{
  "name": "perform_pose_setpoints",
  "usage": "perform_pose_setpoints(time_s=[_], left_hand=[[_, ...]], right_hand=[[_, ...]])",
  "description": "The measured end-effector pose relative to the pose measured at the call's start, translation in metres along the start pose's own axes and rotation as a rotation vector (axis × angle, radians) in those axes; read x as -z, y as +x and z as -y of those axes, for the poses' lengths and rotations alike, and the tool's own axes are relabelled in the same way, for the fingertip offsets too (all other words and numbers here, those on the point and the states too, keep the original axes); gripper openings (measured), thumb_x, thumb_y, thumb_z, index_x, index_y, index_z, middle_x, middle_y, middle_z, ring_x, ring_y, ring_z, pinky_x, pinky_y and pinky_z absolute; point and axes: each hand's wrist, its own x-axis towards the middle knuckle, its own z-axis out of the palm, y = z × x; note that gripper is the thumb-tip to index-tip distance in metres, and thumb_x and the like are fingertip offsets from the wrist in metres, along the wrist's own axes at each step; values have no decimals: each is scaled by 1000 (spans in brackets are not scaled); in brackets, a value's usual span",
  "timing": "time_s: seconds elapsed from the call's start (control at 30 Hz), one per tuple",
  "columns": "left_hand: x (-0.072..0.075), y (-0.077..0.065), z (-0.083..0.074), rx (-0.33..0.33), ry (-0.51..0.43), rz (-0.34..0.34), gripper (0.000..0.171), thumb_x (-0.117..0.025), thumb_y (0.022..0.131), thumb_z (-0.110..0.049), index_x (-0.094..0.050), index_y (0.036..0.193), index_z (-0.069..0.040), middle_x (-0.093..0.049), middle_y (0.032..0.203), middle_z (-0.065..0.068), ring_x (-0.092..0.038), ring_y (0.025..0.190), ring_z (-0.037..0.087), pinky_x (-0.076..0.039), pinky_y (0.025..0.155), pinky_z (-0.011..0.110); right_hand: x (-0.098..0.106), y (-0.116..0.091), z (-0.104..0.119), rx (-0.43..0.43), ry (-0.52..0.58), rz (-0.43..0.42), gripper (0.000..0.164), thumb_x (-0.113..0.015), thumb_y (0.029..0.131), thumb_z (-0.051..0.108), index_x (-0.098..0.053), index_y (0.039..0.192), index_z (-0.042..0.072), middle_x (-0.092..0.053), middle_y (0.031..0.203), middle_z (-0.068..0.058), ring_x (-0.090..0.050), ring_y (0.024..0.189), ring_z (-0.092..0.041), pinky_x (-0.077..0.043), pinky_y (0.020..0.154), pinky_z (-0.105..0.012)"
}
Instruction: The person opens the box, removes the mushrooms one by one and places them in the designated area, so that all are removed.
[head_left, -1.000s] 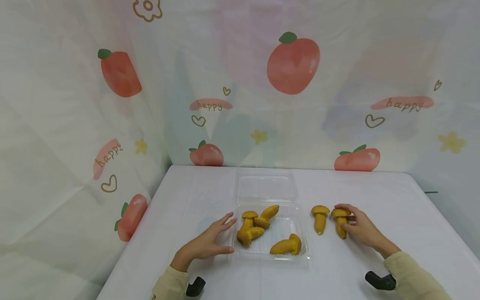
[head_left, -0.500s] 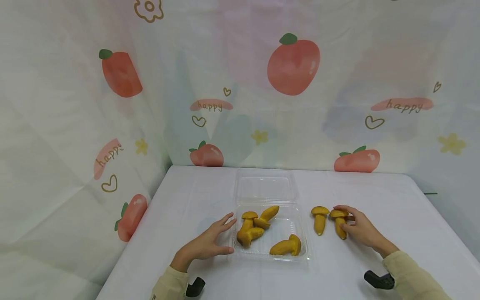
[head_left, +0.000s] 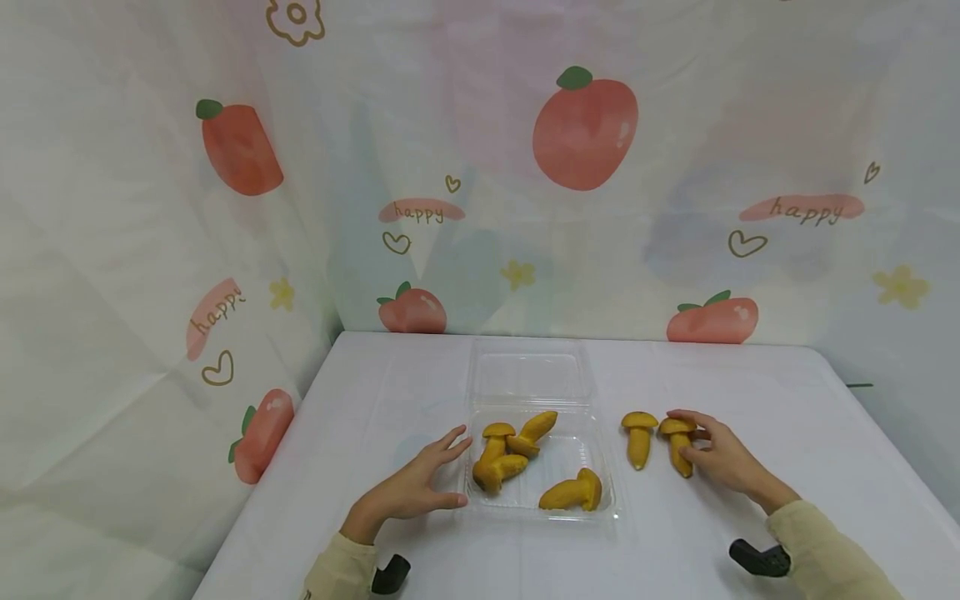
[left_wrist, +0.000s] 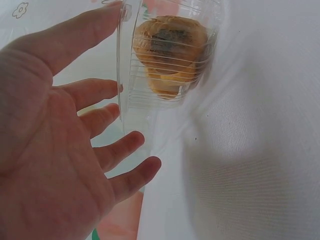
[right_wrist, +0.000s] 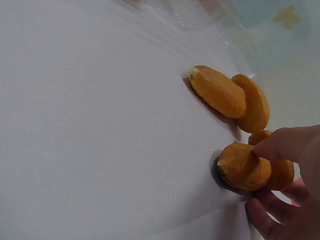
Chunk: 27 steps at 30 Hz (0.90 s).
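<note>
A yellow mushroom [head_left: 678, 448] lies on the table at the right, and my right hand [head_left: 717, 451] grips it between thumb and fingers. In the right wrist view the thumb presses on the stem of this mushroom [right_wrist: 242, 167]. Just left of it lies a second yellow mushroom [head_left: 639, 439]. My left hand [head_left: 415, 483] is spread beside a clear plastic clamshell box [head_left: 525, 500], its fingertips at the left rim. The box holds several mushrooms: a group at its left and one mushroom [head_left: 572, 492] at the front right. Through the box wall, the left wrist view shows a mushroom [left_wrist: 170, 45].
The box's transparent lid [head_left: 531, 372] lies folded back behind it. A white cloth covers the table [head_left: 525, 558], which meets a printed fabric backdrop [head_left: 480, 250] at the rear and left. Black wrist-worn devices [head_left: 760, 559] show beneath both sleeves.
The mushroom in my right hand has shifted slightly left, its cap now right beside the neighbouring mushroom. My left hand and the box stay where they were.
</note>
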Motion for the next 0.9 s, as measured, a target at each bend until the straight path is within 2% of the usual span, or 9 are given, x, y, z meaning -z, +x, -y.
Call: perform_pose_setpoints(time_s=[0.1, 0.17, 0.23, 0.3, 0.37, 0.47, 0.7, 0.9], left_hand=[[-1, 0, 1, 2, -7, 0, 85, -77, 91, -26, -30, 159, -7, -10, 172, 14, -15, 156, 41, -22, 119, 69], [-1, -1, 1, 4, -10, 1, 85, -77, 91, -26, -30, 159, -8, -10, 172, 13, -15, 156, 41, -22, 119, 69], [-1, -1, 1, 6, -10, 2, 85, -77, 91, -27, -30, 159, -8, -10, 172, 13, -14, 156, 41, -22, 119, 69], [-2, -1, 1, 7, -11, 3, 85, -77, 91, -27, -30, 159, -8, -10, 172, 13, -14, 157, 41, -21, 119, 69], [-2, -1, 1, 7, -8, 3, 85, -76, 91, -27, -30, 160, -8, -10, 172, 13, -14, 157, 41, -21, 120, 68], [-1, -1, 1, 7, -4, 5, 85, -76, 91, -27, -30, 160, -8, -10, 172, 13, -14, 157, 41, -21, 120, 68], [0, 0, 0, 4, 1, 4, 85, -76, 91, -27, -29, 160, -8, -10, 172, 13, -15, 156, 41, -22, 120, 68], [1, -1, -1, 6, -4, 2, 85, -76, 91, -26, -30, 159, -8, -10, 172, 13, -14, 157, 40, -21, 120, 68]], right_hand=[[2, -1, 1, 1, 9, 11, 60, -68, 92, 1, -43, 145, -10, -48, 143, -35, -53, 120, -47, -50, 82, -14], [3, -1, 1, -5, 13, 22, 62, -69, 92, 4, -41, 145, -10, -47, 143, -36, -54, 118, -48, -52, 81, -17], [5, -2, 3, -27, 2, 24, 64, -70, 93, 9, -40, 146, -9, -46, 144, -36, -54, 118, -49, -57, 84, -27], [6, -3, 4, -49, -14, 24, 66, -70, 95, 15, -38, 148, -7, -44, 145, -36, -54, 119, -52, -58, 87, -42], [8, -4, 7, -65, -29, 19, 67, -69, 96, 20, -37, 149, -6, -41, 147, -37, -51, 120, -55, -56, 90, -56], [11, -6, 11, -83, -31, 13, 67, -66, 98, 24, -34, 151, -5, -35, 149, -38, -46, 125, -59, -51, 94, -65], [14, -8, 24, -67, -32, -12, 67, -61, 101, 27, -31, 153, -3, -30, 152, -38, -40, 128, -59, -45, 98, -70], [13, -10, 37, -3, -24, -43, 64, -62, 101, 23, -34, 152, -3, -34, 150, -36, -42, 126, -54, -45, 96, -70]])
